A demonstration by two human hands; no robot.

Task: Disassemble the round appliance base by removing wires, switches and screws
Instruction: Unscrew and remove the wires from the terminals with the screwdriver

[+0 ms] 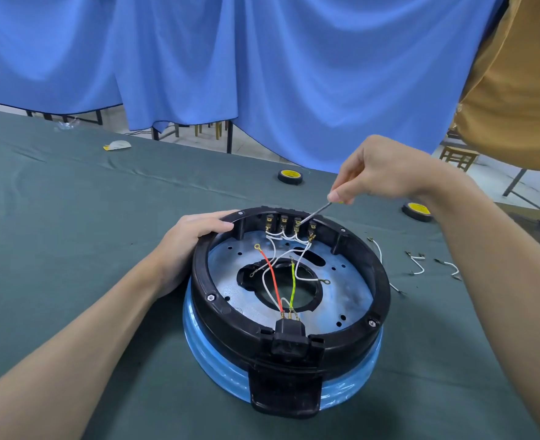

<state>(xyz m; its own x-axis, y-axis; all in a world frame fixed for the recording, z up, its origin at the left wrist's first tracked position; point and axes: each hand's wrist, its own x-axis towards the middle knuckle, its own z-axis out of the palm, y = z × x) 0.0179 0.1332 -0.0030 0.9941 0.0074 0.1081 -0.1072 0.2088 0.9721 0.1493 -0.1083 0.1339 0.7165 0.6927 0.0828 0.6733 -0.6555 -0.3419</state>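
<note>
Black plastic rim, thin wiring: hold by the ring

Plastic round appliance base (227, 315) sits open side up on the green-clothed table (71, 217), close in front of the person. The left hand (195, 233) grips the far-left rim, fingers curled over the edge. The right hand (386, 173) pinches a slim screwdriver (314, 214), its tip at the row of switches (289, 223) on the far inner wall.

Assessment: the shell looks stiff and moderately light, so it is likely to turn or slide on the cloth unless braced. The rim is the sound place to hold. The white wires (281, 238), red wire (271, 274) and switch terminals appear thin and easily bent, so pull at the connectors rather than mid-wire.
</note>
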